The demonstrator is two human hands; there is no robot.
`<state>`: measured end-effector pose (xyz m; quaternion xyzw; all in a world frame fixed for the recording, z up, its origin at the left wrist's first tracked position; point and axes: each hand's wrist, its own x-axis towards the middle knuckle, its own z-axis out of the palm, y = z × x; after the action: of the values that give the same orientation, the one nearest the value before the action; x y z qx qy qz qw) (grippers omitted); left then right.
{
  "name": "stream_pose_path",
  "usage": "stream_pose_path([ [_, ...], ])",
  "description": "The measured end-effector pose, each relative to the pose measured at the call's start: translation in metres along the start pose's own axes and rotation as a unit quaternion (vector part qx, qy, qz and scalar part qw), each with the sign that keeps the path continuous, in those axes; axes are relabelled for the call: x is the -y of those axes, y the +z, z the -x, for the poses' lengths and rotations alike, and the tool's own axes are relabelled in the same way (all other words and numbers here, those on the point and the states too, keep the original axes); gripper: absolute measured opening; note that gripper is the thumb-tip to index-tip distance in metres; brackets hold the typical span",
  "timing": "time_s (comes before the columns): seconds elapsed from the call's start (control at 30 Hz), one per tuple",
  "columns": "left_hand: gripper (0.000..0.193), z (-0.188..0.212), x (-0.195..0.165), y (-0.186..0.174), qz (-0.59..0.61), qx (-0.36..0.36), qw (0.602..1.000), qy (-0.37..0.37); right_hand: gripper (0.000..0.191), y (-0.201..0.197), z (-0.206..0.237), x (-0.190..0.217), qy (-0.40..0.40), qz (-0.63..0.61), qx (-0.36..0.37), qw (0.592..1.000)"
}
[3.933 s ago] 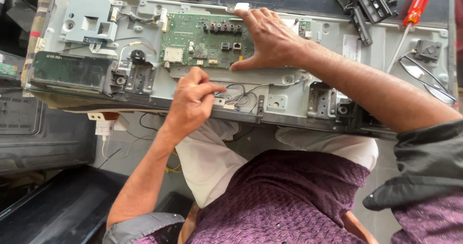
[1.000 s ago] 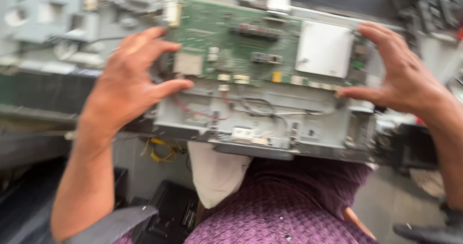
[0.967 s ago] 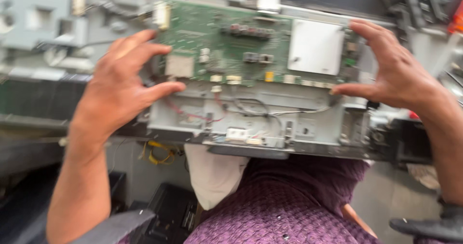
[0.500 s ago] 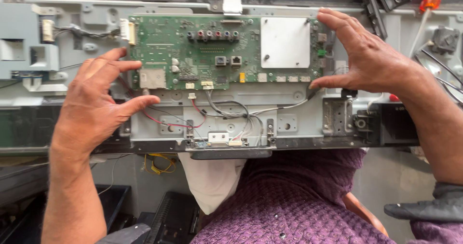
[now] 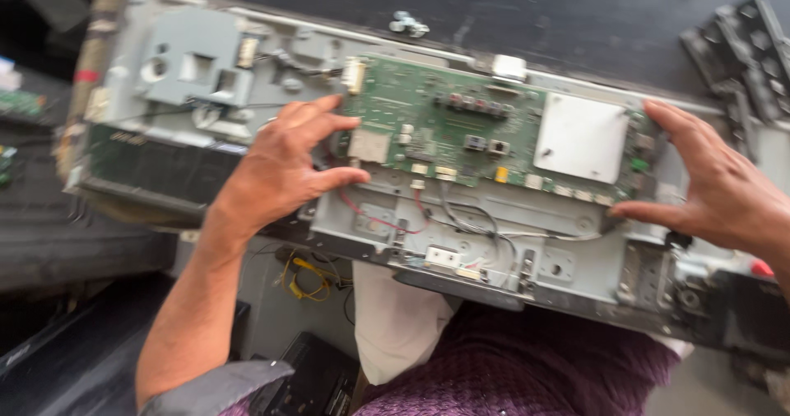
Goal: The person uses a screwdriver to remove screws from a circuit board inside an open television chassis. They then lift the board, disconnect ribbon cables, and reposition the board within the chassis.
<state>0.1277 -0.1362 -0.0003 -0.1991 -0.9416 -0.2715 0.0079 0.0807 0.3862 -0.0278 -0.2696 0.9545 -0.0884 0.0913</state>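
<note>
Left hand (image 5: 284, 169) and right hand (image 5: 720, 190), spread wide apart, grip opposite ends of the green circuit board (image 5: 461, 128); loose wires (image 5: 461, 218) trail beneath, screws (image 5: 409, 26) beyond.

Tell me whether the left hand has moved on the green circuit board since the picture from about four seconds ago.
Yes. The left hand was below the green circuit board, on the wires; now it grips the board's left edge.
</note>
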Motion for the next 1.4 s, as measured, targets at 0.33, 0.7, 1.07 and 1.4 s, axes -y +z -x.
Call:
stream_pose_path([
  [0.33, 0.065, 0.001, -0.004, -0.023, 0.049, 0.016, 0.999, -0.017, 0.129, 0.008, -0.007, 0.004, -0.043, -0.058, -0.085, 0.994],
  [0.7, 0.038, -0.054, 0.045, -0.026, 0.029, -0.021, 0.999, 0.017, 0.117, -0.014, -0.018, 0.015, -0.083, 0.024, -0.12, 0.989],
  [1.07, 0.036, -0.106, 0.061, -0.041, 0.258, 0.136, 0.949, -0.117, 0.102, -0.052, -0.127, 0.174, -0.128, 0.012, 0.017, 0.991],
  [1.4, 0.02, -0.112, 0.063, -0.031, 0.253, 0.134, 0.956, -0.071, 0.111, -0.028, -0.165, 0.202, -0.188, 0.027, 0.017, 0.982],
])
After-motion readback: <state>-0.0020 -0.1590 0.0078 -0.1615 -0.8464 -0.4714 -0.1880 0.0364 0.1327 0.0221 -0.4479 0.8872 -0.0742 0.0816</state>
